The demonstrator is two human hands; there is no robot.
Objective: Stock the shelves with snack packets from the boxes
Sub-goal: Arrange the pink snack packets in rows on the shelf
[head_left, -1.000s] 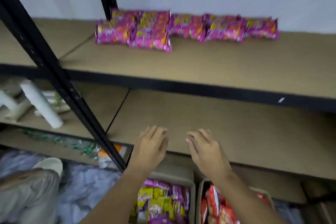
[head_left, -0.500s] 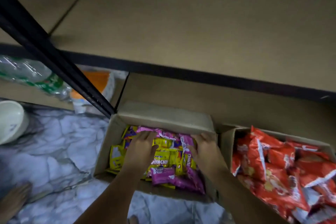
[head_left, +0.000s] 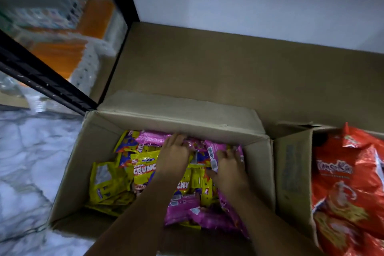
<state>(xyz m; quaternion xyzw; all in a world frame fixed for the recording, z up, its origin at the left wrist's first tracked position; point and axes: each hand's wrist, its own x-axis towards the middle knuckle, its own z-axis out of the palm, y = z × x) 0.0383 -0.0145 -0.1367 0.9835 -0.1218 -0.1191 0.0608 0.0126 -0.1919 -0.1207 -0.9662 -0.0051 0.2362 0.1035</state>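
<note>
An open cardboard box (head_left: 81, 164) on the floor holds a jumble of yellow snack packets (head_left: 108, 183) and pink snack packets (head_left: 182, 208). Both my hands are deep in it, near its far wall. My left hand (head_left: 173, 156) lies palm down with its fingertips on a pink packet (head_left: 151, 138) under the far flap. My right hand (head_left: 229, 169) rests on the packets beside it, fingers spread and bent over a pink packet (head_left: 214, 151). Whether either hand grips a packet is hidden by the hands themselves.
A second box (head_left: 291, 174) to the right is full of red snack packets (head_left: 345, 183). Behind both boxes lies the brown bottom shelf board (head_left: 228, 72), below a white wall. A black shelf upright (head_left: 47, 83) slants at the left. Marble floor (head_left: 27, 162) lies to the left.
The view has dropped from the upper shelves to the boxes. My hands came down from the shelf edge into the left box and have slid toward its far wall.
</note>
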